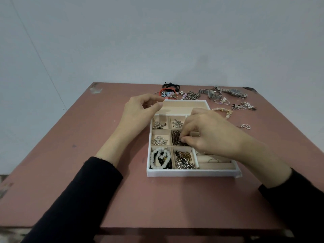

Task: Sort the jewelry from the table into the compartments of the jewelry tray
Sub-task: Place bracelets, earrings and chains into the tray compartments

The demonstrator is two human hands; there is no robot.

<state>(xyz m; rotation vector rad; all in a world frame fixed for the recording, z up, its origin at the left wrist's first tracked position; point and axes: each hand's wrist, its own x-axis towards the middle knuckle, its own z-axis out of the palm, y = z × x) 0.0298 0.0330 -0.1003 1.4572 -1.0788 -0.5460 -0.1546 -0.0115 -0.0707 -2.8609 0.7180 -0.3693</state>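
Observation:
A white jewelry tray point(175, 173) with beige compartments sits mid-table. My right hand point(208, 132) reaches into the middle compartment and pinches the dark brown bead bracelet point(176, 137) lying there. My left hand point(140, 113) hovers over the tray's far left corner, thumb and forefinger curled together; what they pinch is too small to tell. Other compartments hold silver pieces point(159, 140), a white bead bracelet point(160, 159) and a chain point(185, 160). A ring point(213, 161) sits on the ring rolls.
Loose jewelry lies on the pink table point(87, 137) behind and right of the tray: black and red cord bracelets point(169, 88), silver watches point(226, 92), pearl pieces point(243, 106), a pale bead bracelet point(223, 111) and a heart pendant point(245, 126). A grey wall stands behind.

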